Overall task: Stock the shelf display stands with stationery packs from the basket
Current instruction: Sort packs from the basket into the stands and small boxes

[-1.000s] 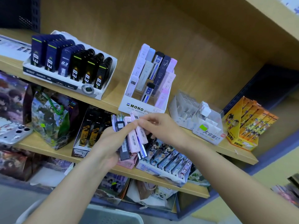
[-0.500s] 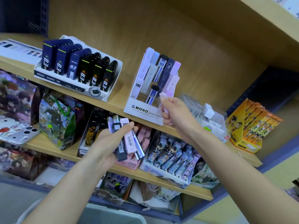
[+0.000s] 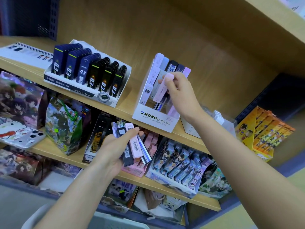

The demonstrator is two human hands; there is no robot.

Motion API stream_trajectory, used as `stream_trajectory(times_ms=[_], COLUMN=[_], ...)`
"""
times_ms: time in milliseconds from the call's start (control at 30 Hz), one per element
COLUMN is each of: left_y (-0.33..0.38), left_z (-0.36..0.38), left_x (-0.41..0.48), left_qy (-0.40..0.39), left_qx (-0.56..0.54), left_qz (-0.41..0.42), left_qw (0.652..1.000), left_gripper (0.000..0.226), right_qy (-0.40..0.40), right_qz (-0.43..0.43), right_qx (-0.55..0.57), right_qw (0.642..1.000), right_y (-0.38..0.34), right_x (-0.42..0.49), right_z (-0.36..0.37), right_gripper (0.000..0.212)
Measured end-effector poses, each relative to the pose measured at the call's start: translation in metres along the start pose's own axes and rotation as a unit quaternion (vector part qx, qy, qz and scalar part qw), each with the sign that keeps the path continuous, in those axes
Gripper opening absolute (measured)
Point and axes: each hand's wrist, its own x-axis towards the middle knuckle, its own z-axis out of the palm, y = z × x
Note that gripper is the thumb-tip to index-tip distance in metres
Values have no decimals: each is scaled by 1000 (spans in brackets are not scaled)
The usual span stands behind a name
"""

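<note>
My right hand (image 3: 179,95) pinches a pale pink lead pack (image 3: 162,89) and holds it against the middle slots of the white MONO display stand (image 3: 155,119) on the upper shelf. The stand holds several white, black, blue and lilac packs in tiered rows. My left hand (image 3: 113,151) is lower, in front of the middle shelf, gripping a fanned bundle of packs (image 3: 132,144): black, pink and blue-striped ones with barcodes. The rim of a pale basket (image 3: 102,220) shows at the bottom edge.
A white tray of dark blue and black lead cases (image 3: 87,75) stands left of the MONO stand. A clear plastic box (image 3: 221,123) and a yellow cartoon carton (image 3: 264,133) sit to its right. Gift bags and card boxes crowd the lower shelves.
My right hand took a pink pack from the bundle and lifted it up to the MONO stand. My left hand stayed low with the remaining packs.
</note>
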Motion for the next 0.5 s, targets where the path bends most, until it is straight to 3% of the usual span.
stream_trajectory(times_ms=[167, 333, 500], left_y=[1, 7, 2], left_z=[-5, -5, -9], left_x=[1, 14, 1], left_qy=[-8, -1, 0], left_qx=[-12, -19, -38], left_qz=[15, 2, 18], left_qw=[1000, 1000, 999], left_gripper=[9, 14, 8], right_qy=[19, 10, 16], right_qz=[-31, -46, -49], right_qx=[-15, -111, -94], right_qw=[999, 993, 994], right_y=[8, 13, 13], right_x=[9, 12, 17], right_z=[1, -1, -2], right_gripper=[6, 12, 12])
